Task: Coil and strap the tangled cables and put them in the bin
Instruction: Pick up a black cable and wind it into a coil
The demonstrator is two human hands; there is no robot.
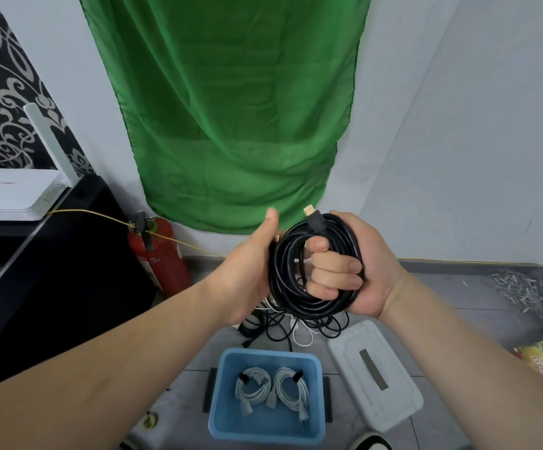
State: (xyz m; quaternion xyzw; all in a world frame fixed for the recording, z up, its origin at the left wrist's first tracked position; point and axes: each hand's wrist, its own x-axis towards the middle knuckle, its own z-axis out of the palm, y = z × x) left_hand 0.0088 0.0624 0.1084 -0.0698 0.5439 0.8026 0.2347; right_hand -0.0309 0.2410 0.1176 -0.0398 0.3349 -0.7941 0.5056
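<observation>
**Cables: black coil held up in both hands above the bin**

Cables were the matter, against a large green cloth (231,108) that hung on the white wall. Below it ran the grey tiled floor (458,297), with a black cabinet (52,271) at the left carrying a white router (13,196), and a red fire extinguisher (159,254) beside it.

A blue bin (218,417) stood on the floor, near the bottom of the view, with its white lid (393,394) lying just to the right. Inside it lay two coiled white cables (271,389), side by side, each bound with a black strap.

A black cable coil (286,280) was raised in front of the cloth. The right hand (354,264) was closed around the coil's right side, fingers curled through the loops. The left hand (250,267) gripped the left side, thumb up. A gold-tipped plug (310,214) stuck up from the top.

Loose black and white cables (296,329) lay tangled on the floor behind the bin.
</observation>
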